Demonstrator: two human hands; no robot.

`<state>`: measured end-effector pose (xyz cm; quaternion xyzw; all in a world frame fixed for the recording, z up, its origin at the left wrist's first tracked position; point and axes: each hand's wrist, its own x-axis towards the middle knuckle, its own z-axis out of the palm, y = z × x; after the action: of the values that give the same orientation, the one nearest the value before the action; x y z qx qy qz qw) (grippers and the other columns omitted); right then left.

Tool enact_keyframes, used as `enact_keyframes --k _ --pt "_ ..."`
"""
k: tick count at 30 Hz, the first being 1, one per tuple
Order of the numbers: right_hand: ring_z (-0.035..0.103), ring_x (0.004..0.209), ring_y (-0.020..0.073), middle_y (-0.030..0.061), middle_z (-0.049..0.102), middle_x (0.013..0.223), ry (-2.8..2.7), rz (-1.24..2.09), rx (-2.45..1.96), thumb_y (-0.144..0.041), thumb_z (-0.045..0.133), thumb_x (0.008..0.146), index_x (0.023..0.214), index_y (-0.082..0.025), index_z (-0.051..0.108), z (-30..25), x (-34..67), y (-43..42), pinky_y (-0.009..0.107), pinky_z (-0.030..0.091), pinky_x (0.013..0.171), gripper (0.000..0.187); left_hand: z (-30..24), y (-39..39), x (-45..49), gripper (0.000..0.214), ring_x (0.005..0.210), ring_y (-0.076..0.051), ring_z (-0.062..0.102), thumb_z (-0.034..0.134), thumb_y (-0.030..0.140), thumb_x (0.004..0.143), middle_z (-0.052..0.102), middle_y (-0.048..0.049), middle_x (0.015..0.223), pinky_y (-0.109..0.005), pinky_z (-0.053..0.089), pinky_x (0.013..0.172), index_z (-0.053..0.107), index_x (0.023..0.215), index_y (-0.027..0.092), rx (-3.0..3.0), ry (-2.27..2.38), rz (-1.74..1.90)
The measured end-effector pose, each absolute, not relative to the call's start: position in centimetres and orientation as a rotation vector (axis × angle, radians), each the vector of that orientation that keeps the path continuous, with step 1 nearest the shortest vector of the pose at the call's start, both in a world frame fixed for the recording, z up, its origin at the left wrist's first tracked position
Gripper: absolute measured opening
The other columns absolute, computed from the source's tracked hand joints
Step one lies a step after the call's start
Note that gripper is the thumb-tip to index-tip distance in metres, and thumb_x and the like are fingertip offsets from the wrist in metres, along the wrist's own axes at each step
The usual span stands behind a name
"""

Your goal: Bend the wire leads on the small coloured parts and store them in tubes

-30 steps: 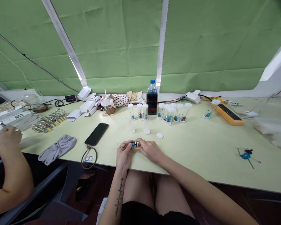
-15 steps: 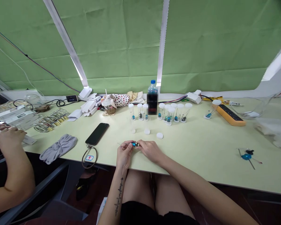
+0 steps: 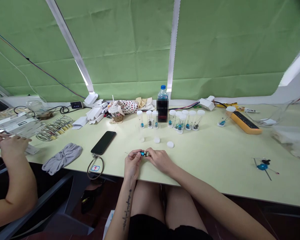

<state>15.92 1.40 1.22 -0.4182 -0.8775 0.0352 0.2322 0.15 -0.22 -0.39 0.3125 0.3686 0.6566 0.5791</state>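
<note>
At a pale green desk [image 3: 210, 156] below green blinds [image 3: 115, 50], we sit at the front edge; capped clear vials [image 3: 182, 121] stand in a row ahead of us, with two loose white caps [image 3: 170, 144] just in front of them and a black phone [image 3: 103, 142] to our left; a co-worker's hand [image 3: 15, 148] works at the far left; a small blue-and-black part [image 3: 143, 153] with a thin metal pin pointing left sits between our hands; our left hand [image 3: 133, 165] and right hand [image 3: 160, 160] both pinch it in their fingertips.

Glossy blue metal part [image 3: 143, 153]; smooth pale tabletop [image 3: 210, 163].
</note>
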Motion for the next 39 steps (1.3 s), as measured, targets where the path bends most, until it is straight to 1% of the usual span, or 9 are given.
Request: enact_keyframes --k 4,10,18,24,29,32,35,39 --pt "0.067 0.075 0.0172 0.0061 0.07 0.084 -2.417 0.082 -1.14 -0.035 0.045 0.093 0.105 -0.017 0.049 1.06 15.92 1.46 0.022 0.041 0.059 0.022 -0.19 -0.25 0.21 0.024 0.072 -0.011 0.063 0.077 0.023 0.064 0.07 -0.0065 0.083 -0.023 0.048 0.073 0.069 0.083 0.013 0.73 0.865 1.523" --pt "0.067 0.074 0.0179 0.006 0.07 0.083 -2.419 0.061 -1.123 -0.037 0.044 0.093 0.106 -0.017 0.049 0.92 16.0 1.49 0.023 0.041 0.059 0.025 -0.18 -0.29 0.18 0.025 0.071 -0.012 0.063 0.078 0.024 0.063 0.07 -0.0073 0.084 -0.025 0.049 0.072 0.069 0.083 0.013 0.743 0.879 1.522" --pt "0.067 0.076 0.0172 0.007 0.07 0.084 -2.43 0.075 -1.128 -0.039 0.039 0.095 0.106 -0.017 0.052 1.01 16.0 1.53 0.023 0.041 0.06 0.028 0.13 -0.4 0.33 0.024 0.07 -0.011 0.062 0.078 0.024 0.063 0.07 -0.0062 0.083 -0.022 0.049 0.072 0.069 0.082 0.012 0.731 0.87 1.516" --pt "0.067 0.076 0.0172 0.0058 0.07 0.084 -2.432 0.099 -1.133 -0.041 0.036 0.095 0.106 -0.017 0.053 1.16 15.97 1.49 0.024 0.04 0.06 0.032 -0.26 -0.32 0.1 0.024 0.075 -0.012 0.063 0.077 0.023 0.065 0.07 -0.0067 0.084 -0.024 0.049 0.073 0.069 0.084 0.012 0.735 0.859 1.512" --pt "0.066 0.076 0.0177 0.0065 0.07 0.085 -2.408 0.117 -1.128 -0.044 0.039 0.094 0.112 -0.018 0.05 1.39 15.99 1.36 0.024 0.04 0.062 0.033 -0.61 -0.24 -0.02 0.024 0.073 -0.011 0.062 0.076 0.023 0.066 0.07 -0.0066 0.086 -0.023 0.048 0.072 0.069 0.087 0.013 0.739 0.849 1.521" --pt "0.066 0.074 0.018 0.0057 0.07 0.085 -2.386 0.102 -1.118 -0.041 0.042 0.093 0.11 -0.018 0.049 1.27 16.0 1.35 0.024 0.04 0.06 0.029 -0.43 -0.26 0.08 0.025 0.074 -0.012 0.063 0.076 0.023 0.065 0.07 -0.0068 0.087 -0.024 0.048 0.074 0.069 0.087 0.013 0.735 0.856 1.532" --pt "0.066 0.075 0.0173 0.0054 0.069 0.087 -2.371 0.076 -1.09 -0.037 0.042 0.094 0.105 -0.018 0.05 1.08 15.98 1.38 0.024 0.04 0.06 0.023 -0.14 -0.31 0.24 0.027 0.077 -0.013 0.063 0.077 0.023 0.064 0.07 -0.0072 0.087 -0.025 0.048 0.076 0.068 0.087 0.013 0.736 0.867 1.534" --pt "0.064 0.074 0.0154 0.0062 0.067 0.088 -2.36 0.035 -1.041 -0.035 0.04 0.095 0.1 -0.018 0.051 0.93 15.95 1.39 0.023 0.041 0.061 0.021 0.16 -0.42 0.4 0.028 0.078 -0.013 0.063 0.076 0.023 0.065 0.069 -0.008 0.088 -0.025 0.047 0.076 0.067 0.089 0.013 0.755 0.883 1.526"
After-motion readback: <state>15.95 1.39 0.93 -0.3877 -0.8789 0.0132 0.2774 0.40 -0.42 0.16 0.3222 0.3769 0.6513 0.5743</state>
